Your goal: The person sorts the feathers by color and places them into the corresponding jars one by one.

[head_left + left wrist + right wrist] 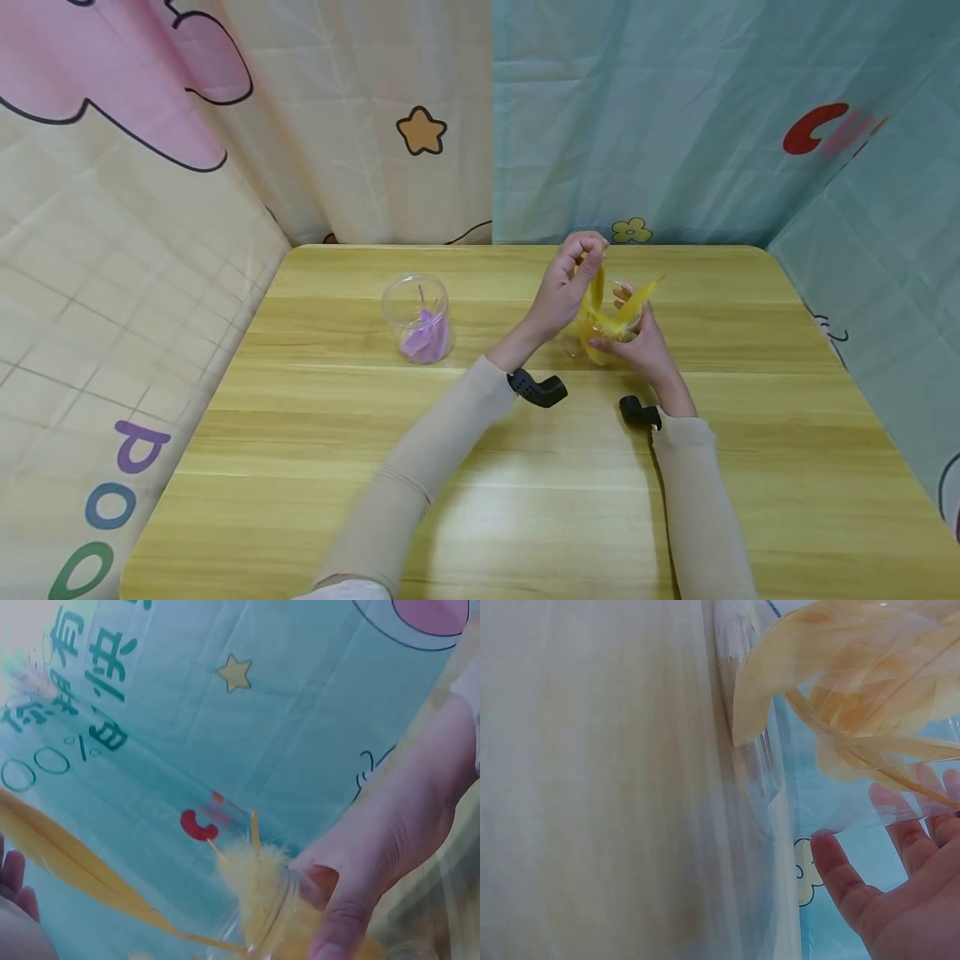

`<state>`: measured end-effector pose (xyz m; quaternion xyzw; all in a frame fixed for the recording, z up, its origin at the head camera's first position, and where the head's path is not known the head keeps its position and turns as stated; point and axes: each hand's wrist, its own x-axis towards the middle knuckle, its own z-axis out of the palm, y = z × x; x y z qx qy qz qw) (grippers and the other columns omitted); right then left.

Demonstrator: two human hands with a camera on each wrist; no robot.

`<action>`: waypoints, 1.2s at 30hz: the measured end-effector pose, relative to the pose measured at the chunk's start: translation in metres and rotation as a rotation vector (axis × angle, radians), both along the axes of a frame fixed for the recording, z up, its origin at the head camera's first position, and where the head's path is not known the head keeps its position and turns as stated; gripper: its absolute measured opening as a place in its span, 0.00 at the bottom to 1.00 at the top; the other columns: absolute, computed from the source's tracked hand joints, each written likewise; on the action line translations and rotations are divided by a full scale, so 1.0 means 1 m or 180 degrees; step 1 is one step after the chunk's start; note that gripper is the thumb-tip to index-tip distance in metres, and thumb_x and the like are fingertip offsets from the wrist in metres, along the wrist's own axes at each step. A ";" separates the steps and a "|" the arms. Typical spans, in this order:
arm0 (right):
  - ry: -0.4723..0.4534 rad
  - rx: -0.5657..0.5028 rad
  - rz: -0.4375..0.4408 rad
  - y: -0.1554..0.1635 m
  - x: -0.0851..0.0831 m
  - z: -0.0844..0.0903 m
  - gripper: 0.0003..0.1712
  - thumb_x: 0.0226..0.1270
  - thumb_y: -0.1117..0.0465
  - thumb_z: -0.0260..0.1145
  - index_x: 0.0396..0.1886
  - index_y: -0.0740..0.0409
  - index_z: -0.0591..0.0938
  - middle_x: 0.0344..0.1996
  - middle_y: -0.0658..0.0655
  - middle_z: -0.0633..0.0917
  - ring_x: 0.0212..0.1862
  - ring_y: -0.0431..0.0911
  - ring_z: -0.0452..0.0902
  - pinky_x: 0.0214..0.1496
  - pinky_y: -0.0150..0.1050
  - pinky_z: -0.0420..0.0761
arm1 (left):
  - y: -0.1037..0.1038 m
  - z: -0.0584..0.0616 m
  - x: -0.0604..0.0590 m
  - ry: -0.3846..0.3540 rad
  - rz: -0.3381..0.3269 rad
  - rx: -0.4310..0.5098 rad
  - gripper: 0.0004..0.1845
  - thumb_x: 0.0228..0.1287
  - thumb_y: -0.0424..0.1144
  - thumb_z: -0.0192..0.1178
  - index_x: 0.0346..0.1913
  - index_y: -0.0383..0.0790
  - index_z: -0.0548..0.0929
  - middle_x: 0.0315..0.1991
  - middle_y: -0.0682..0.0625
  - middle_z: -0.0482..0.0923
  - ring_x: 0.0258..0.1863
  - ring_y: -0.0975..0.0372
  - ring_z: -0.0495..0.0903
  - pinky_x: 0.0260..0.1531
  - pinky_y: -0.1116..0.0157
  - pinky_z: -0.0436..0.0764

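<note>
Toward the back right of the table, my right hand (647,348) grips a clear plastic cup (763,780) from the side. Inside it are several yellow feathers (900,682), and one feather (637,302) sticks out over the rim. My left hand (566,283), above the cup's left side, pinches the upper end of another yellow feather (90,877). That feather's quill reaches down to the cup's mouth in the left wrist view. The left fingertips are partly hidden. In the right wrist view, fingers (840,874) lie against the cup's wall.
A second clear cup (396,312) stands to the left, with purple feathers (427,336) in it. Both stand on a wood-grain table (487,525). Printed curtains (675,108) hang close behind and at both sides.
</note>
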<state>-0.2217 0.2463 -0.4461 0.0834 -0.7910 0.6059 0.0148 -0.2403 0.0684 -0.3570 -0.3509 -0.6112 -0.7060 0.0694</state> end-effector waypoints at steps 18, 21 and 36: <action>0.0066 -0.0043 0.0044 0.000 -0.002 -0.003 0.55 0.50 0.69 0.75 0.73 0.59 0.52 0.69 0.64 0.57 0.69 0.61 0.51 0.64 0.61 0.56 | 0.001 -0.057 -0.024 -0.0089 0.0541 -0.0367 0.07 0.74 0.31 0.46 0.48 0.32 0.72 0.63 0.41 0.63 0.67 0.54 0.53 0.62 0.62 0.53; 0.0034 -0.0047 0.0026 0.000 -0.001 -0.002 0.55 0.50 0.70 0.75 0.73 0.59 0.51 0.70 0.64 0.57 0.69 0.61 0.51 0.64 0.60 0.56 | -0.009 -0.050 -0.012 -0.0165 0.0595 -0.0346 0.08 0.74 0.31 0.45 0.48 0.30 0.72 0.63 0.40 0.64 0.65 0.57 0.55 0.58 0.64 0.56; 0.0036 -0.0146 0.0032 0.008 -0.012 -0.023 0.58 0.47 0.70 0.76 0.74 0.51 0.52 0.70 0.60 0.57 0.69 0.57 0.50 0.65 0.60 0.53 | -0.055 -0.046 0.029 -0.0057 0.0976 -0.0152 0.06 0.72 0.27 0.46 0.43 0.26 0.71 0.56 0.33 0.68 0.59 0.51 0.61 0.50 0.56 0.61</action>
